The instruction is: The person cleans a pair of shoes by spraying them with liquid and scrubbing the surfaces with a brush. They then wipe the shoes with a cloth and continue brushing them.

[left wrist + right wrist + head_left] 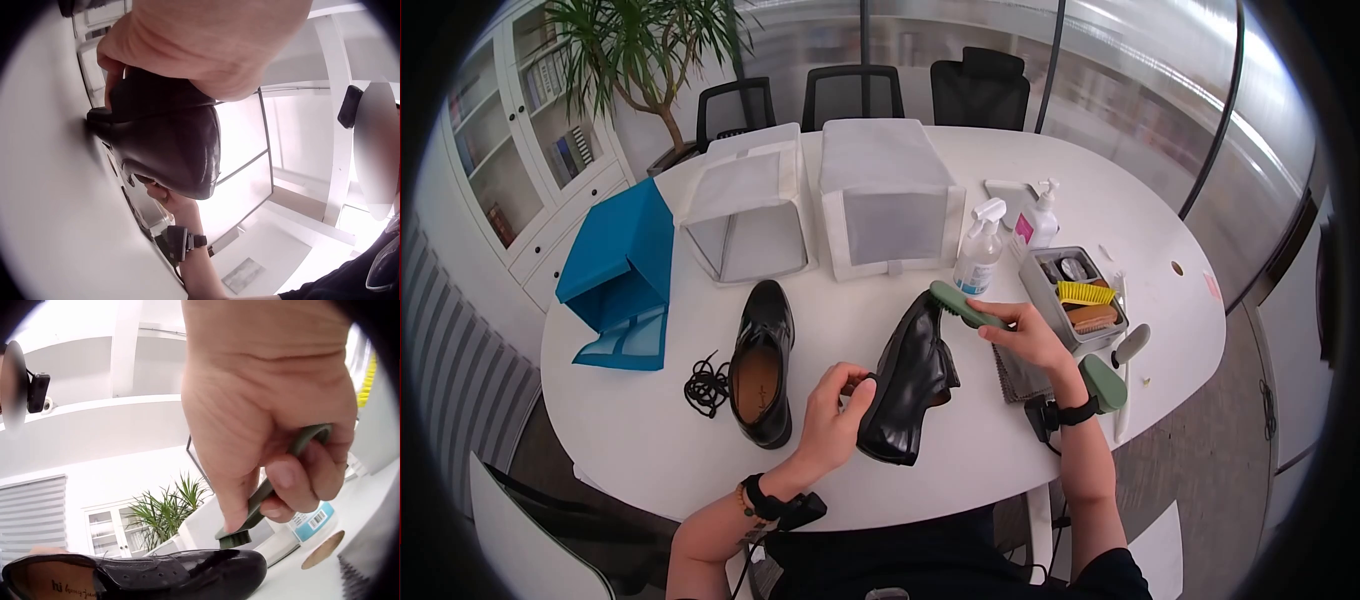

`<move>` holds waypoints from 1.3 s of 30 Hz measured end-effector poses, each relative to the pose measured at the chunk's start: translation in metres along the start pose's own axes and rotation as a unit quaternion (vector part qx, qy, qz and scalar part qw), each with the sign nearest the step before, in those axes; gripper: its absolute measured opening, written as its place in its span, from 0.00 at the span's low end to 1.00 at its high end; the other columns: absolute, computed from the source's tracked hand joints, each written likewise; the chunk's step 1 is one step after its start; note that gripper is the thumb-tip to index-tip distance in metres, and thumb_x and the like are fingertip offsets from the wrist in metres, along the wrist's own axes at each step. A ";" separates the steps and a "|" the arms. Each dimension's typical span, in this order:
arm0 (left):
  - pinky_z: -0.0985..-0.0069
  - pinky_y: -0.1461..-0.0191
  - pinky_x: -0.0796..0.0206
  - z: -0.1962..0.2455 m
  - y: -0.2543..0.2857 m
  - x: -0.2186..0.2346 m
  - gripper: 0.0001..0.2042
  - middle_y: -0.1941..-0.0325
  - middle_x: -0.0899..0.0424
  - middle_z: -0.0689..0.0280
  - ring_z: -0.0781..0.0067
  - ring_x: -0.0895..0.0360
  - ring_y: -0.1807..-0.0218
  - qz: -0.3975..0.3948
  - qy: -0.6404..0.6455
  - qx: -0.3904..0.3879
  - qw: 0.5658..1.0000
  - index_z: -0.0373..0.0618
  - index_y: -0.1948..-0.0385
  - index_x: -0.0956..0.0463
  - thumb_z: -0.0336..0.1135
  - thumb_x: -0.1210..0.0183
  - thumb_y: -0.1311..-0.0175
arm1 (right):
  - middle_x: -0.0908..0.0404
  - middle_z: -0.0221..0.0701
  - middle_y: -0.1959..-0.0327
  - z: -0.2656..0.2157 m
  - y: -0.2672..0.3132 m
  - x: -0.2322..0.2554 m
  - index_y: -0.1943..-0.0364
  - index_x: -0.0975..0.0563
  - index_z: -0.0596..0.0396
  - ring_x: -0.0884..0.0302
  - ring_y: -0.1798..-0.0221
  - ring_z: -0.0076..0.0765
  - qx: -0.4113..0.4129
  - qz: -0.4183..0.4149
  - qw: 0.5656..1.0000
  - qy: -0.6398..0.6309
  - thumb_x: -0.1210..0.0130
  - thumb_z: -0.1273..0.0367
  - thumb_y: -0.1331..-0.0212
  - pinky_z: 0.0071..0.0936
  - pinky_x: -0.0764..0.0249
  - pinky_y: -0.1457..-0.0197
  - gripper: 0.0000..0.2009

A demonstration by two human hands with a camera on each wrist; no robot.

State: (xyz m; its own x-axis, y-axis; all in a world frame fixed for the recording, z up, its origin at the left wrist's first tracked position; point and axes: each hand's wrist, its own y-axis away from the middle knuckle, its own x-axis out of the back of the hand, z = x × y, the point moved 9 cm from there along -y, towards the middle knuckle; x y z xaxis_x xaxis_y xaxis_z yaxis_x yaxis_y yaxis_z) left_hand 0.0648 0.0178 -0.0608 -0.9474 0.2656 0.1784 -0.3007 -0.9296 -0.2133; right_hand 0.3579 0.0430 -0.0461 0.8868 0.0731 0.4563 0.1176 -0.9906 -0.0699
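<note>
A black leather shoe (900, 385) is held tilted on its side above the table, toe pointing away. My left hand (832, 418) grips it by the heel end; in the left wrist view that hand (206, 44) covers part of the shoe (169, 144). My right hand (1032, 337) holds a green brush (962, 304), its bristles at the toe. In the right wrist view the fingers of my right hand (269, 419) curl round the green handle (262, 495), and the brush head meets the shoe's toe (231, 569). A second black shoe (762, 365) stands upright to the left.
Black laces (706, 386) lie beside the standing shoe. A blue box (622, 262) and two whitish boxes (750, 205) (890, 190) stand behind. At the right are a spray bottle (979, 250), a pump bottle (1038, 215), a grey tray (1080, 338) of brushes and a grey cloth (1022, 376).
</note>
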 end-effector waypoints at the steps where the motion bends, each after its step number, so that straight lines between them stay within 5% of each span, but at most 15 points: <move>1: 0.72 0.50 0.33 -0.001 0.000 0.000 0.12 0.61 0.21 0.61 0.70 0.25 0.59 0.000 -0.002 0.004 1.000 0.35 0.57 0.25 0.38 0.44 0.27 | 0.16 0.20 0.58 -0.005 0.001 -0.002 0.36 0.22 0.50 0.31 0.62 0.12 0.031 -0.007 0.999 -0.004 0.36 0.75 0.37 0.18 0.28 0.57 0.23; 5: 0.73 0.50 0.33 -0.001 0.000 0.000 0.12 0.61 0.21 0.61 0.70 0.26 0.59 0.000 0.002 0.002 1.000 0.36 0.57 0.25 0.38 0.44 0.27 | 0.16 0.20 0.58 -0.030 0.011 -0.017 0.36 0.21 0.50 0.30 0.62 0.13 0.137 -0.111 0.984 -0.038 0.36 0.74 0.36 0.17 0.28 0.57 0.23; 7: 0.73 0.52 0.33 0.000 0.001 0.000 0.12 0.61 0.20 0.61 0.71 0.26 0.60 0.002 -0.006 -0.006 1.000 0.36 0.57 0.25 0.39 0.44 0.27 | 0.16 0.19 0.59 -0.027 0.010 -0.016 0.35 0.22 0.50 0.30 0.63 0.13 0.051 -0.113 0.991 -0.048 0.37 0.74 0.35 0.17 0.29 0.58 0.23; 13: 0.74 0.56 0.34 -0.007 -0.001 0.001 0.13 0.61 0.20 0.63 0.73 0.26 0.61 0.004 0.013 0.004 1.000 0.36 0.57 0.25 0.40 0.44 0.26 | 0.20 0.17 0.66 0.008 -0.004 0.003 0.34 0.23 0.49 0.36 0.71 0.11 0.031 0.032 0.999 0.018 0.37 0.73 0.35 0.15 0.37 0.68 0.24; 19: 0.76 0.56 0.34 -0.009 -0.001 0.001 0.13 0.63 0.20 0.65 0.75 0.27 0.61 0.012 0.027 0.004 1.000 0.37 0.56 0.25 0.40 0.44 0.26 | 0.26 0.15 0.71 -0.008 0.010 -0.009 0.35 0.22 0.47 0.38 0.70 0.13 -0.060 -0.071 0.992 -0.089 0.37 0.72 0.35 0.19 0.35 0.65 0.23; 23: 0.77 0.55 0.34 -0.008 -0.001 0.002 0.13 0.63 0.21 0.67 0.78 0.28 0.61 0.013 0.037 0.013 0.999 0.37 0.55 0.25 0.39 0.45 0.25 | 0.29 0.14 0.73 0.003 0.002 0.004 0.35 0.22 0.45 0.41 0.71 0.13 -0.033 0.034 0.999 -0.011 0.37 0.72 0.35 0.18 0.38 0.67 0.23; 29: 0.82 0.52 0.36 -0.013 0.001 0.001 0.12 0.63 0.22 0.71 0.84 0.29 0.60 0.005 0.171 0.073 0.983 0.37 0.56 0.25 0.39 0.48 0.22 | 0.26 0.15 0.73 -0.010 0.010 -0.018 0.33 0.23 0.47 0.41 0.76 0.10 -0.040 -0.102 0.988 -0.105 0.38 0.71 0.34 0.17 0.41 0.73 0.23; 35: 0.83 0.52 0.36 -0.017 0.000 0.001 0.13 0.63 0.23 0.72 0.85 0.29 0.60 0.008 0.210 0.094 0.973 0.37 0.56 0.25 0.39 0.49 0.21 | 0.17 0.22 0.62 -0.002 0.002 0.002 0.34 0.23 0.49 0.31 0.65 0.13 -0.001 0.015 1.000 0.008 0.37 0.77 0.38 0.17 0.30 0.60 0.26; 37: 0.83 0.53 0.36 -0.014 0.001 0.000 0.12 0.63 0.22 0.72 0.85 0.30 0.60 0.007 0.178 0.081 0.981 0.37 0.56 0.24 0.39 0.48 0.22 | 0.14 0.25 0.48 -0.031 0.011 -0.016 0.35 0.22 0.51 0.26 0.55 0.15 0.097 -0.084 0.991 -0.039 0.35 0.79 0.42 0.18 0.28 0.49 0.28; 39: 0.83 0.53 0.35 -0.011 0.002 -0.001 0.12 0.64 0.22 0.72 0.85 0.30 0.60 0.005 0.145 0.067 0.987 0.37 0.57 0.24 0.38 0.47 0.22 | 0.15 0.26 0.44 -0.041 0.021 -0.019 0.36 0.22 0.52 0.25 0.52 0.16 0.075 -0.144 0.985 -0.056 0.34 0.80 0.43 0.18 0.28 0.46 0.28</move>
State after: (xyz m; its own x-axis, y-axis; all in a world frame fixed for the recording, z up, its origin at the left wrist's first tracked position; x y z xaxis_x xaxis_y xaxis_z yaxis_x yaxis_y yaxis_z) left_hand 0.0639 0.0187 -0.0718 -0.9472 0.3011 -0.1104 -0.2933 -0.9525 -0.0816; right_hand 0.3250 0.0163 -0.0196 0.8497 0.3685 0.3771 0.4284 -0.8995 -0.0863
